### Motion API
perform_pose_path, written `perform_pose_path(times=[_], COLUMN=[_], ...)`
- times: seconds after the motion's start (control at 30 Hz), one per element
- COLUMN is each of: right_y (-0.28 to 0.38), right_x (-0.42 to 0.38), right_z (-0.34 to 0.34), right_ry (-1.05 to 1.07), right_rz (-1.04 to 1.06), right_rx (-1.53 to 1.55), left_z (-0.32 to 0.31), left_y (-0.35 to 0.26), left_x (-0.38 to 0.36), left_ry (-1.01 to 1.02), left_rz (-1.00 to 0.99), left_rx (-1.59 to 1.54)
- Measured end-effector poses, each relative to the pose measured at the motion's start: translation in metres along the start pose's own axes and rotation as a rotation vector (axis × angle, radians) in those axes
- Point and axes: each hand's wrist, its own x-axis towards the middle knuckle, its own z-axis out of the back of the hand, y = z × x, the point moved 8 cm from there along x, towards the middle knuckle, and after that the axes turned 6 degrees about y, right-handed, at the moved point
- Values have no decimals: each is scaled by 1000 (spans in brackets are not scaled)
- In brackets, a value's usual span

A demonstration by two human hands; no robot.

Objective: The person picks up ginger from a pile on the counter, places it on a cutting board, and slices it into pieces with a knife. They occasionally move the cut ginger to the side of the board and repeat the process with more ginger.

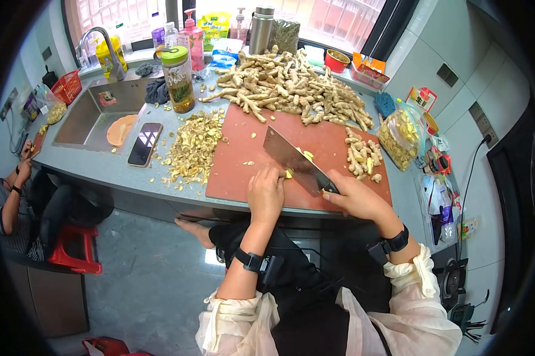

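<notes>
A cleaver (292, 159) is in my right hand (357, 197), its handle wrapped by my fingers and its blade slanting up to the left over the reddish cutting board (235, 172). Close beside the blade, my left hand (266, 194) has its fingers curled around a small yellow piece of ginger (289, 174) on the board. Another cut piece of ginger (308, 155) shows behind the blade. Small knobs of ginger (361, 155) lie on the board's right side. To the left are heaped ginger peelings and scraps (193, 148).
Behind the board rises a large pile of whole ginger (297, 86). A lidded jar (180, 89), a phone (144, 144) and a sink (89, 113) are left. A bag of ginger slices (401, 136) stands right. Another person (18, 204) sits far left.
</notes>
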Motion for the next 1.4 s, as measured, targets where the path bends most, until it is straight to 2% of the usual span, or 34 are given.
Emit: perform_pose_path(times=[0.13,0.2,0.3,0.5,0.63,0.7,0.8,1.03,1.4], right_y=[-6,0,3,-4,2,-5,-5,3,4], right_x=[15,24,38,40,12,0,-8,-5,6], right_z=[-4,-5,-13,-14,-6,-6,-2,0,-1], right_ry=[-7,-108,-97,-163,-153,-72,-84,-73,-9], right_rz=[52,210,137,183,199,19,32,100,36], right_rx=[-74,-226,-161,-119,-117,75,151,91,-82], left_z=[-1,-2,-2,0,-1,-2,-5,-3,-2], left_y=[1,1,0,-2,0,1,2,2,1], left_x=[0,1,0,-1,-1,0,-1,-1,0], left_ry=[8,15,23,2,1,8,20,26,21], left_rz=[-1,2,5,-17,-16,-13,-14,5,5], left_rx=[11,7,9,20,27,28,6,39,25])
